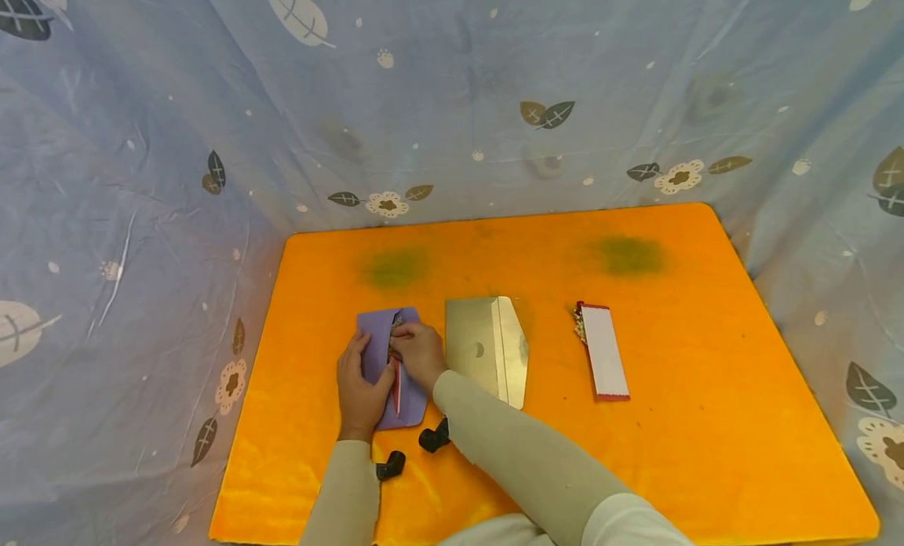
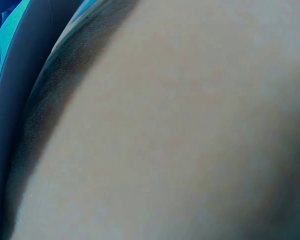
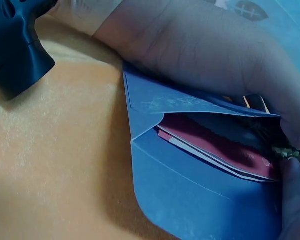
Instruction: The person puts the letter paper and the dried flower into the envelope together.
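Observation:
A purple envelope (image 1: 374,330) lies on the left of the table, its flap folded out to the right. Inside its opening sits a red and white card (image 3: 220,150) with a small dried flower sprig (image 3: 286,151). My left hand (image 1: 362,389) grips the envelope from the left, thumb at the opening's edge. From the right, my right hand (image 1: 422,356) pinches at the sprig and card in the opening; the fingertips are partly hidden. Skin fills nearly all of the left wrist view.
A gold envelope (image 1: 469,338) with its flap out lies just right of my right hand. Further right is a white card (image 1: 605,354) with red ends and dried flowers at its side. An orange cloth (image 1: 692,452) covers the table; patterned curtains (image 1: 459,83) hang around it.

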The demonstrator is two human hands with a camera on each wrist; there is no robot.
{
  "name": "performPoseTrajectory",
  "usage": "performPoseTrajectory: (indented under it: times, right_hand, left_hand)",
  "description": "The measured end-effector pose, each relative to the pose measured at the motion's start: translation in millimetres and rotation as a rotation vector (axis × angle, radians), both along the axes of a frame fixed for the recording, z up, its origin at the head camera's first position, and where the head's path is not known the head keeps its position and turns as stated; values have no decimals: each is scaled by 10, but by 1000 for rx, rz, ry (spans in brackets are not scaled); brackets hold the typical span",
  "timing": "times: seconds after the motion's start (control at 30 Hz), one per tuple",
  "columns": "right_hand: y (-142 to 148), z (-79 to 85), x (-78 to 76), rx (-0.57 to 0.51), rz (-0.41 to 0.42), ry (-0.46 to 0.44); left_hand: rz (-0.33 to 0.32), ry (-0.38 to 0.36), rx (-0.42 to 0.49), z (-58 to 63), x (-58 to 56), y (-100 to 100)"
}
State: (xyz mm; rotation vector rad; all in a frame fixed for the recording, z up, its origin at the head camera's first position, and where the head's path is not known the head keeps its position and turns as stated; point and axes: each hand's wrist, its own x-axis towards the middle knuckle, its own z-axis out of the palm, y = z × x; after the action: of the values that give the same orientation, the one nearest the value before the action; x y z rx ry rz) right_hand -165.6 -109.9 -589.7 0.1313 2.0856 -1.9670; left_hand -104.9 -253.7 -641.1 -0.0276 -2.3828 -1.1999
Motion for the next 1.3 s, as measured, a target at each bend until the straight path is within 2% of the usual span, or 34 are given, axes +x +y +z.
performPoseTrajectory:
  times: [0.07, 0.17, 0.3, 0.43, 0.57, 0.7, 0.93, 1.2, 1.3]
  right_hand:
    - [8, 14, 11, -2, 32, -16]
    - [24, 31, 26, -70, 81, -51]
    - [34, 3, 19, -142, 101, -83]
    - [24, -44, -1, -128, 38, -75]
    - [9, -87, -9, -58, -49, -49]
    - [-1, -93, -4, -10, -67, -23]
    - [14, -36, 1, -30, 18, -33]
    - [88, -53, -8, -237, 118, -159]
    - [132, -77, 11, -259, 119, -172]
  left_hand:
    - [0, 3, -2, -5, 1, -6]
    - [-1, -6, 1, -6, 3, -12]
    - [-2, -23, 5, -3, -1, -9]
    - [-2, -27, -2, -17, -14, 7]
    - [-10, -27, -8, -35, -26, 31]
    - [-12, -24, -10, -37, -34, 43]
    - [1, -18, -13, -42, -38, 30]
    - [13, -21, -16, -28, -12, 23]
    - [16, -29, -23, -2, -11, 37]
